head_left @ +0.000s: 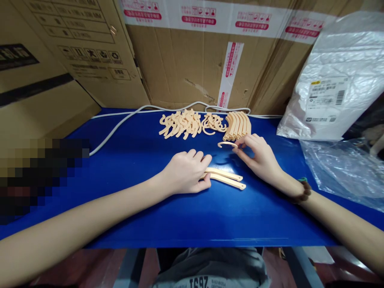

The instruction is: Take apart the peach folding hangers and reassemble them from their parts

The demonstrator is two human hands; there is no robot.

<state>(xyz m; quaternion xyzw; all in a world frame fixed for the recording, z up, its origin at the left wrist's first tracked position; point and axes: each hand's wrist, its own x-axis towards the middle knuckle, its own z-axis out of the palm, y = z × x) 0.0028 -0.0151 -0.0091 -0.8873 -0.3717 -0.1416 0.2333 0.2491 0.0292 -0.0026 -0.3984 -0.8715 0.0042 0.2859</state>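
Observation:
My left hand point(190, 172) is closed around two slim, slightly bent cream-coloured strips point(225, 179). Their free ends, each with a small hole, point right just above the blue table. Between thumb and fingers, my right hand point(255, 154) pinches a thin C-shaped hook point(227, 143) of the same colour by its right end. Right behind that hand stands a neat row of curved strips point(238, 125). Left of the row lies a small heap of C-shaped hooks point(213, 123), and beside it a larger loose pile of short wavy pieces point(181, 123).
Cardboard boxes point(180, 64) wall off the back of the blue table point(168, 224). A white cable point(117, 130) runs along the rear edge. On the right are a white plastic parcel bag point(327, 80) and a clear plastic bag point(339, 170). A pixelated patch covers the left side.

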